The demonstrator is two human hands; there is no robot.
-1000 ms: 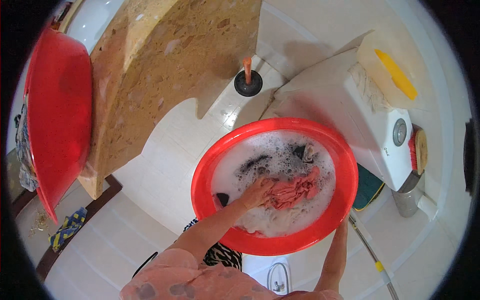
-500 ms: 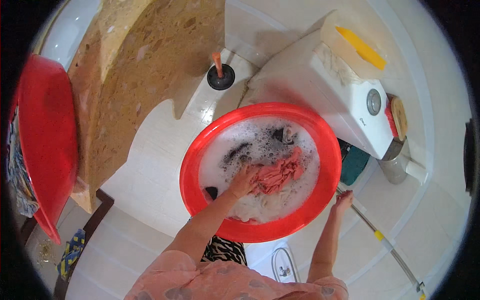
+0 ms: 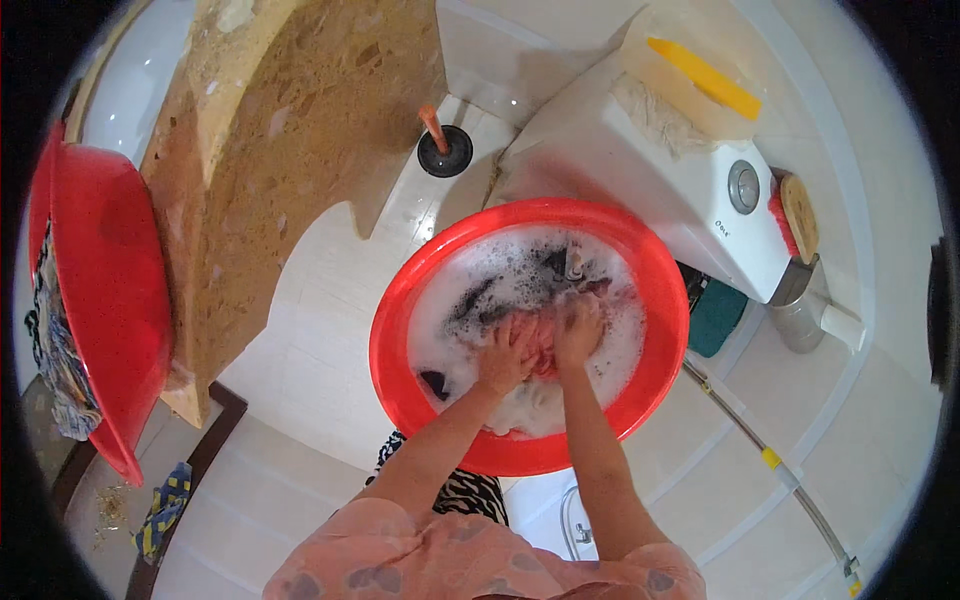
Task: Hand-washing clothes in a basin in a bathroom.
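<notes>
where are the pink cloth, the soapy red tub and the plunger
Pink cloth (image 3: 543,345), head view: on its exposed middle.
Soapy red tub (image 3: 666,310), head view: on the right side of its rim.
Plunger (image 3: 447,156), head view: on its black cup.

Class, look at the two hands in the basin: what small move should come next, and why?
Probably press the left hand and right hand together to squeeze the pink cloth: it shows between them, bunched amid suds in the basin.

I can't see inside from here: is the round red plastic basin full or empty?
Partly full: the red basin holds white sudsy water around pink cloth, its upper wall bare above; depth is hidden.
</notes>
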